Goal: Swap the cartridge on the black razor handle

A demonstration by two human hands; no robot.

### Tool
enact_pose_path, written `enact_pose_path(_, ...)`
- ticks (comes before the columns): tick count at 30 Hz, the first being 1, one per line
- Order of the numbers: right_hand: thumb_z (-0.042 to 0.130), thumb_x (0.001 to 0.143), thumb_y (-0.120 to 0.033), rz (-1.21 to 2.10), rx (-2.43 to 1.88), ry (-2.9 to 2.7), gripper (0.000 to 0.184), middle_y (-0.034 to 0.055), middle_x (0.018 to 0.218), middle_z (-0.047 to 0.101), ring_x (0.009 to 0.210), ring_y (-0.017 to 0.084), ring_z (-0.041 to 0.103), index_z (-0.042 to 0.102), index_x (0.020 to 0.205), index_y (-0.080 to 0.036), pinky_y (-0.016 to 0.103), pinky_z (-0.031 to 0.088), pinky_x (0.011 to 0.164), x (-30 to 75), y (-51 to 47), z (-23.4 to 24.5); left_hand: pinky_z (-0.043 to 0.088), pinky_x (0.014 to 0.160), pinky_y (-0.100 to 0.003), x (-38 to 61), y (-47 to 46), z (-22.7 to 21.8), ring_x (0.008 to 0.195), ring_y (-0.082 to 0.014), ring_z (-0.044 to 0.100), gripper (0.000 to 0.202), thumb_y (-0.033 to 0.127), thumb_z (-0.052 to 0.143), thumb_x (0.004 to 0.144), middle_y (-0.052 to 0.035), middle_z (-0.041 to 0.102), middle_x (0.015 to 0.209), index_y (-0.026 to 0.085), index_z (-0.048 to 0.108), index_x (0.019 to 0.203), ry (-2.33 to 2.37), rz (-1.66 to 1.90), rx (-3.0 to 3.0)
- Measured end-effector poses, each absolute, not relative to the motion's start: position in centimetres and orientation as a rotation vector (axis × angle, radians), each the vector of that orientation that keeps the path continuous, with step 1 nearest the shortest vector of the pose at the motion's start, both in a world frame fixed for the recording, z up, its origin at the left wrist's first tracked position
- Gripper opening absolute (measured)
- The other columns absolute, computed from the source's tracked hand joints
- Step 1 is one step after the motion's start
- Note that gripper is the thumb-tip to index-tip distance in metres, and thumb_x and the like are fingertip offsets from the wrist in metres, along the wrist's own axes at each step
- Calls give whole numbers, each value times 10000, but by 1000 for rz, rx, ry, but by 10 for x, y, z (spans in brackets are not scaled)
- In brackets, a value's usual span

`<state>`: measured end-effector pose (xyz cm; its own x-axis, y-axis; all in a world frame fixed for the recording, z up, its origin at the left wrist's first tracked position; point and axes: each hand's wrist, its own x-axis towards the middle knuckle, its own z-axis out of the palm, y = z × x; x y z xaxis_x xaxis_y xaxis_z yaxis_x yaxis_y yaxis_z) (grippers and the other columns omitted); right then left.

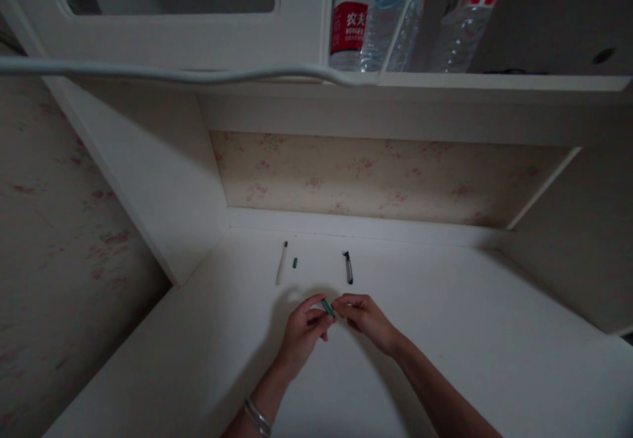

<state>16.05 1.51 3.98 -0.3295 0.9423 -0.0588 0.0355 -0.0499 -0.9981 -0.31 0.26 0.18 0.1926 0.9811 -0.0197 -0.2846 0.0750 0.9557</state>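
My left hand [305,327] pinches a small, flat green case with dark edges [328,308] between thumb and fingers, holding it tilted above the white tabletop. Close to its right side is my right hand [363,316], fingertips pressed together; whatever is in them is too small to make out. Beyond the hands lie a slim white pen-like stick with a black tip [281,264], a second small dark green piece [295,262] and a short black-and-grey tool [349,268] whose kind I cannot tell.
The white desk [425,359] runs back to a low ledge and flowered wallpaper [366,174]. Overhead, a shelf holds plastic water bottles [349,26], and a pale cable [173,72] crosses in front of it. White side panels [148,161] flank the desk.
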Motion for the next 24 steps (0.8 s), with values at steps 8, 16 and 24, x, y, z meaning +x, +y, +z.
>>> enact_pose_path(8,581,792,-382,1485,-1132,-1568,272,-53,526,423,463,69,241,670,721,-135,210,166,436,162,21,41,397,509,-235,-2,6,-5,539,-122,527,510,345,724,701,-44,645,708,128,562,1134,922,1127,1175)
enact_pose_path(16,624,732,-331,1620,-1180,-1783,218,-55,504,394,459,69,269,672,689,-123,210,186,428,175,35,47,335,501,-214,-20,10,3,536,-84,465,310,395,609,796,-56,630,748,111,676,898,870,1001,1163)
enact_pose_path(24,623,735,-327,1618,-1203,-1884,216,-57,507,375,466,71,277,680,683,-125,205,199,426,174,36,54,350,525,-224,-21,9,4,559,-97,484,236,333,663,751,-60,638,734,111,673,830,841,958,1118)
